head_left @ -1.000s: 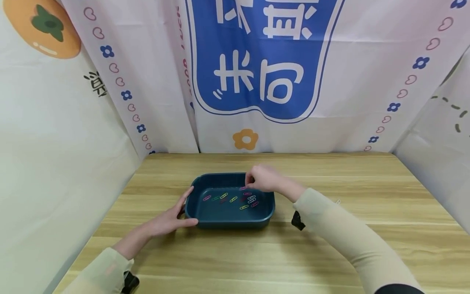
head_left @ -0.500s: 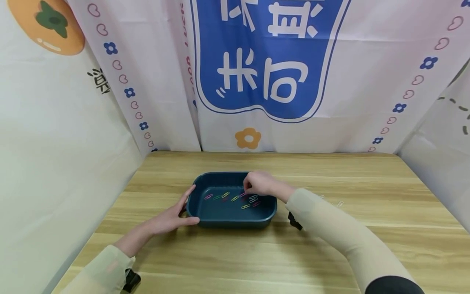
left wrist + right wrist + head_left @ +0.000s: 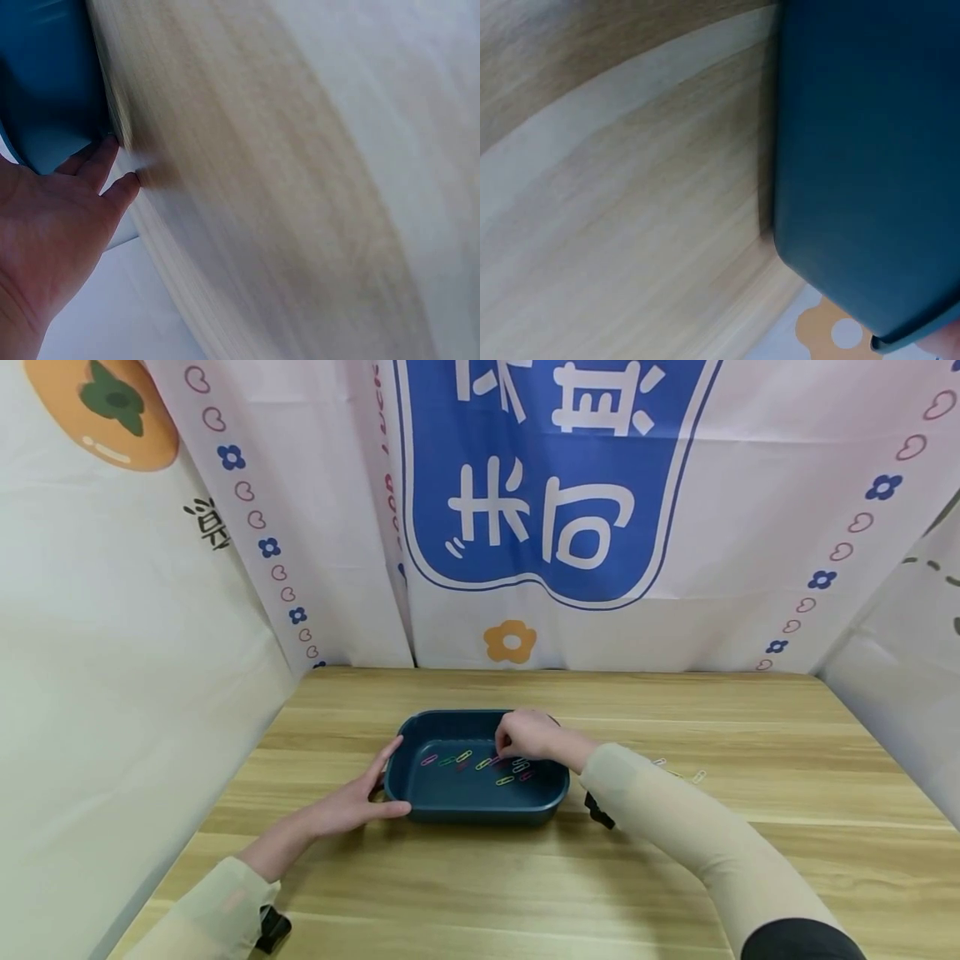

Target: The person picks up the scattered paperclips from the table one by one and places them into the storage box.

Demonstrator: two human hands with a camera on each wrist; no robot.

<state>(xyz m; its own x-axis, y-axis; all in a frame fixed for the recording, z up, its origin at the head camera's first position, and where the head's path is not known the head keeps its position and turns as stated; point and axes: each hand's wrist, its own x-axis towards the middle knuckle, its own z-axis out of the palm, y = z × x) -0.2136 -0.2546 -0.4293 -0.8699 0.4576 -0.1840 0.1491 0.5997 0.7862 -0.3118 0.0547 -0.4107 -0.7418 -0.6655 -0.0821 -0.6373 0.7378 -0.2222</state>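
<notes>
Tray (image 3: 476, 817): the dark blue one stands upright on the table (image 3: 465, 893), nearer the far edge than the near one
Left hand (image 3: 348, 807): spread at the tray's left edge, thumb across the near left corner, fingers fairly straight along the side; I read this as steadying it
Right hand (image 3: 527, 735): reaching in over the tray's far right corner, thumb and finger brought together, pinching, as best I can judge, one pink paper clip (image 3: 495, 761); my right wrist view shows mostly the outer wall, so I cannot confirm the grip
Pink paper clip: right at those fingertips, low inside the tray, a little right of its middle
Other clips (image 3: 505, 781): yellow, green, red, pink and white, scattered across the tray floor, thicker toward the right edge
Loose clips (image 3: 699, 776): on the table, between the tray's right edge and the table's right edge, partly behind the sleeve (image 3: 660, 810)
Step in hand: I take it to be setting the pink one down among the rest
Next move calls for: to my mind, a soft parting of the fingertips and a straight lift, so no neighbour gets dragged, with the left side kept steady
</notes>
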